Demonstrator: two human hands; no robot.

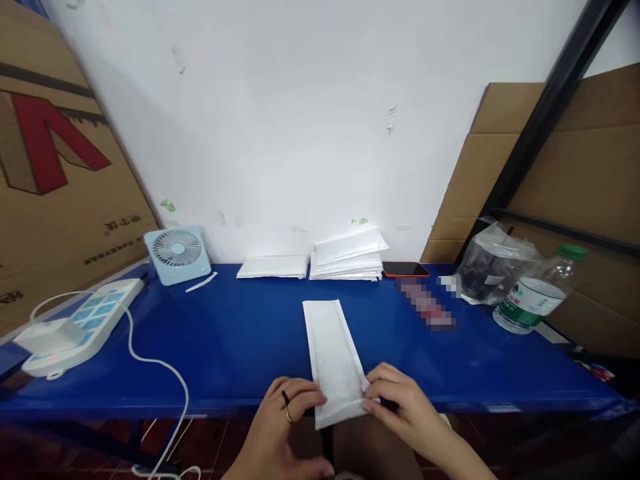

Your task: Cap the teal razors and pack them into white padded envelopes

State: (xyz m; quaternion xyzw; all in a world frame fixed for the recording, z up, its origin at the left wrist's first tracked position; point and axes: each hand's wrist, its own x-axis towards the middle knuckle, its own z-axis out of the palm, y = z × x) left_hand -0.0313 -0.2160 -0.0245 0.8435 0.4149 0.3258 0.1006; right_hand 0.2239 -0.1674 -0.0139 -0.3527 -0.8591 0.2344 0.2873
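Observation:
A long white padded envelope lies over the front edge of the blue table, its near end jutting out past the edge. My right hand pinches the envelope's right side close to the near corner, thumb below and fingers above. At the left side, the curled fingers of my left hand touch the envelope's edge. The left thumb is spread away below, off the envelope. A black ring and a gold ring are on a left finger. Whether anything is inside the envelope cannot be seen.
On the blue table, a flat white stack and several piled envelopes lie by the wall. A phone, bottle and bagged dark item stand right. Leftward are a fan, power strip and white cable.

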